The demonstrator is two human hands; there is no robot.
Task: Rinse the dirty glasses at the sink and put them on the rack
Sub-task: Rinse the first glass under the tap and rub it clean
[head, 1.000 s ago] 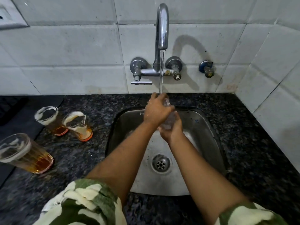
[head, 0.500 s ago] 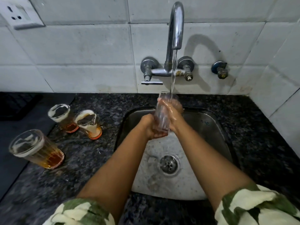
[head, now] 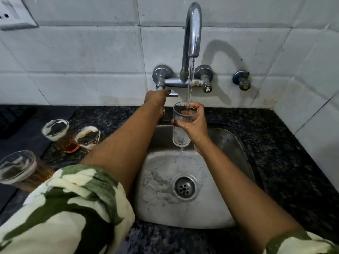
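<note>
At centre frame, the right hand (head: 194, 125) grips a wet glass (head: 181, 123) under the running tap (head: 191, 33) above the sink (head: 236, 143) while the left hand (head: 156, 98) grasps the tap handle (head: 173, 95); a slick one-handed hold could let it slip.

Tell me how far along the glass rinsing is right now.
Done: nothing visibly finished; no rack or rinsed glass is in view. In hand: the right hand holds a clear tall glass upright under the running chrome tap, over the steel sink; the left hand is at the tap's lever handle. Left: three dirty glasses with brown dregs wait on the dark granite counter.
</note>
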